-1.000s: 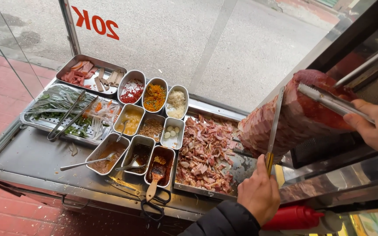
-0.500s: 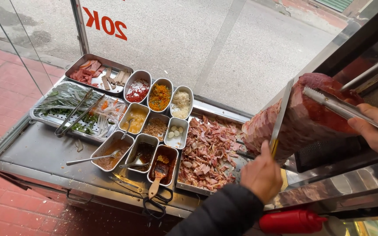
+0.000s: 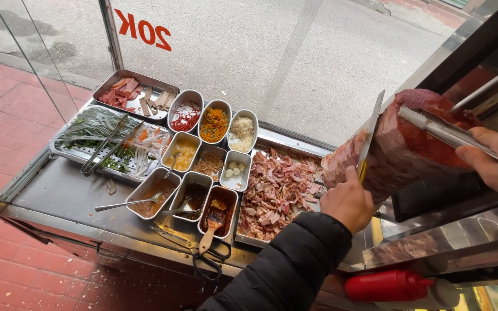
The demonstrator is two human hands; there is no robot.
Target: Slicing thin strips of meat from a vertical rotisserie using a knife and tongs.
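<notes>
Street stall in daylight. Glass panes point(image 3: 249, 52) enclose the front, grey asphalt road point(image 3: 329, 46) beyond, red brick pavement point(image 3: 7, 126) at left. Steel counter point(image 3: 59, 196) spans below; steel ledge point(image 3: 433, 242) at right.

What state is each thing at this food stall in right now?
Left hand: gripping the knife.
Knife: blade upright against the meat cone.
Right hand: gripping the tongs.
Tongs: pressed on the meat cone.
Meat cone: partly shaved.
Meat tray: heaped with shavings.
Red bottle: lying down.
</notes>
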